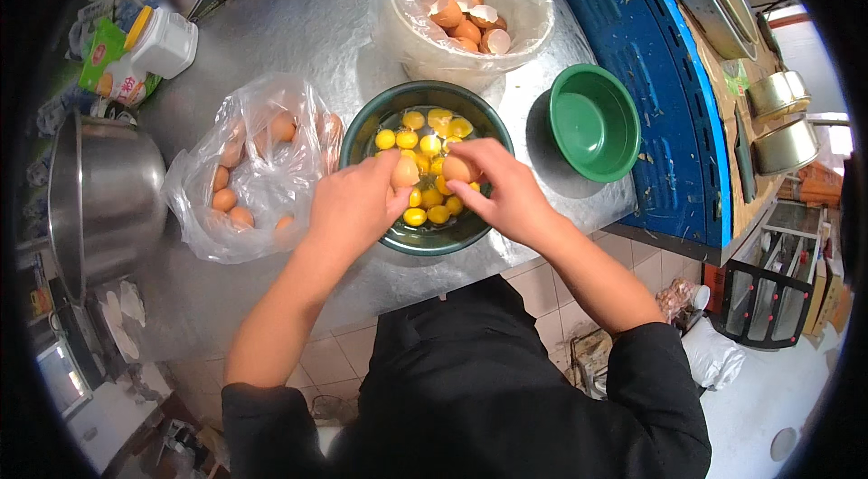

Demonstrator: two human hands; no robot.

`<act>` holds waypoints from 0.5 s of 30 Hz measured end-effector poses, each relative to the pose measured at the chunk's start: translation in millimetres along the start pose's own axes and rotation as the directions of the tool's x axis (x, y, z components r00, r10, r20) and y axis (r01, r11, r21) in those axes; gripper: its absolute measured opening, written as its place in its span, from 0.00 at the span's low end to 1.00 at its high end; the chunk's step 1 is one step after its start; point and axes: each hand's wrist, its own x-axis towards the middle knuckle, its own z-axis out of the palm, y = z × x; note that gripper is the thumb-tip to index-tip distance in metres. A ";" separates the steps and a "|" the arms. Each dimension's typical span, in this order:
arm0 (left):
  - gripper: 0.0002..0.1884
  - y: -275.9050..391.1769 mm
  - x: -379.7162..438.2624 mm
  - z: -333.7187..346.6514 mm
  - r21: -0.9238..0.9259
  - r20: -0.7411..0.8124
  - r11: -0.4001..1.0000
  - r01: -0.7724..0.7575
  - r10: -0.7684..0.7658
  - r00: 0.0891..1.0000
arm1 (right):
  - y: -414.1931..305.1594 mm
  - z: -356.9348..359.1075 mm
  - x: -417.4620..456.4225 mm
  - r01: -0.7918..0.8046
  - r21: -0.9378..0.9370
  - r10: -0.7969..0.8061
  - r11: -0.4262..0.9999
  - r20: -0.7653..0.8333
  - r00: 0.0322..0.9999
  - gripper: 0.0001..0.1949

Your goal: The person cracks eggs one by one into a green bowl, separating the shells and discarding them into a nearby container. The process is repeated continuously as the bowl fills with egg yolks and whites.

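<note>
Both my hands are over a dark green bowl (425,91) that holds clear egg white and many yellow egg yolks (430,144). Between the fingers of my left hand (354,197) is a brown eggshell piece (405,171) with a broken edge. My right hand (505,190) grips another brown eggshell piece (459,169), a short gap away from the first. Left of the bowl lies an open clear plastic bag (264,190) with several whole brown eggs (224,199) inside. Behind the bowl stands a bucket (434,65) lined with clear plastic, containing cracked eggshells (468,21).
An empty green bowl (595,123) sits on the metal table (291,24) to the right, beside a blue metal cabinet (651,92). At the left are a large steel pot (112,204) and a white tub with a yellow lid (166,45). The table's front edge runs close to my body.
</note>
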 end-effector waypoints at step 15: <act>0.24 65.5 129.4 -69.5 -0.214 -0.250 0.976 0.035 -0.090 0.964 | -0.1 -82.4 93.4 -0.096 -0.292 -0.017 0.952 -0.362 0.932 0.25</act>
